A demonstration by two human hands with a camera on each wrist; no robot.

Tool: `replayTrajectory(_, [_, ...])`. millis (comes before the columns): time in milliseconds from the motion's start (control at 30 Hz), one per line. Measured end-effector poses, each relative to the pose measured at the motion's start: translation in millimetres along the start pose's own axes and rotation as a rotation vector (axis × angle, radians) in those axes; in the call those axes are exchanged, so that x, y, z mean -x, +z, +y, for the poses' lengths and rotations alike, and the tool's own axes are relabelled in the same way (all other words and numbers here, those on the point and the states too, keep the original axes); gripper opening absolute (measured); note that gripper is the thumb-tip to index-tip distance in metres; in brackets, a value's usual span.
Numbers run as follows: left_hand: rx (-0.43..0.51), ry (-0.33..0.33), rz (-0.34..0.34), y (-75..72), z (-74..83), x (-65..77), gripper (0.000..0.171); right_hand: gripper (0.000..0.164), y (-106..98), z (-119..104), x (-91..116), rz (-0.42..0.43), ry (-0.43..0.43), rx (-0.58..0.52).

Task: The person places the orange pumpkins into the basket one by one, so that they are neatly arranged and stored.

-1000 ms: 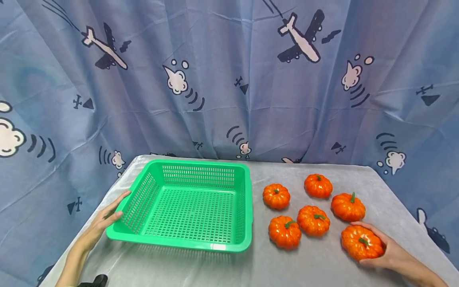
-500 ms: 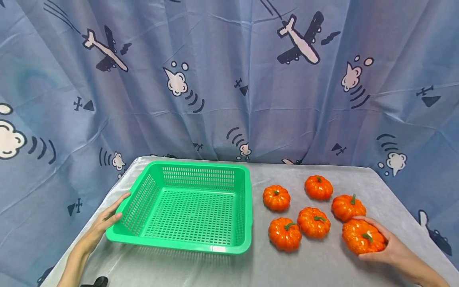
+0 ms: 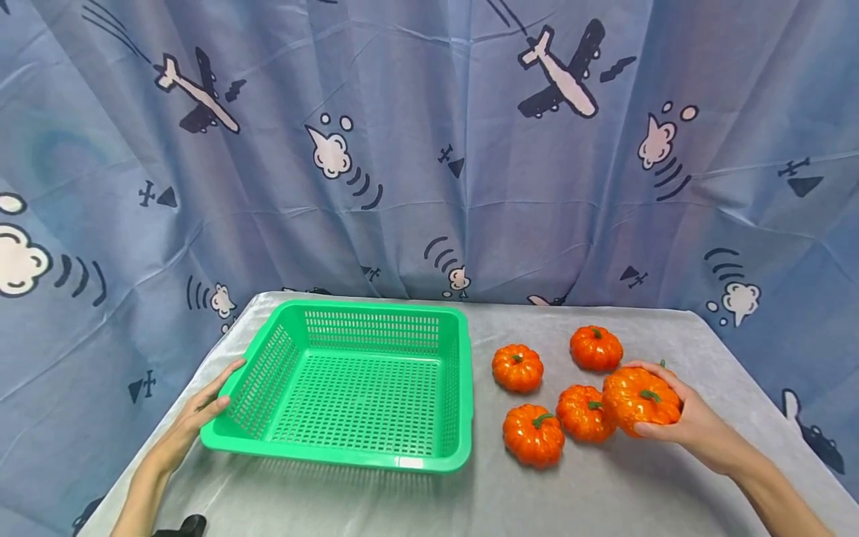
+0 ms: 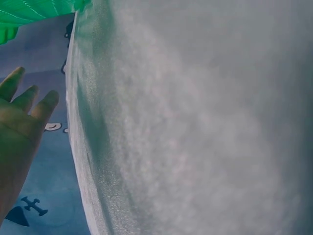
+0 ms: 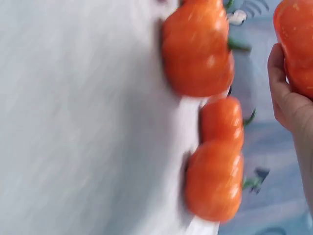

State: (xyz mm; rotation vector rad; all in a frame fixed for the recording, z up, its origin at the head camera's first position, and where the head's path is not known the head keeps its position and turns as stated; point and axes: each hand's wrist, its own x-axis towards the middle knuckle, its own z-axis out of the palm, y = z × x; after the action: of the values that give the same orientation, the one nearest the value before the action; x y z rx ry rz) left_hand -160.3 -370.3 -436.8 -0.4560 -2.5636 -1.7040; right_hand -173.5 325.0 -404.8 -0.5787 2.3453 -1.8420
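In the head view my right hand grips an orange toy pumpkin with a green stem, raised above the table. The right wrist view has this pumpkin at its upper right, fingers against its side. My left hand lies with extended fingers at the left rim of a green plastic basket, whose slotted floor is bare. Other toy pumpkins stand right of the basket: one at the front, one beside it, one farther back. The held pumpkin mostly hides another one behind it.
A further pumpkin stands toward the back of the table. The pale cloth-covered table ends at a blue patterned curtain. Part of a black object shows at the lower left near the left forearm.
My right hand has lifted the pumpkin off the table and carried it left and away from me, in front of another pumpkin. The left hand and basket have stayed in place.
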Motion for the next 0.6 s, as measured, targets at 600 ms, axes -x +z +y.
replayTrajectory(600, [0.019,-0.008,-0.005,0.6,2.2,-0.3,0.055,0.064,36,-52,-99,-0.083,-0.034,-0.032])
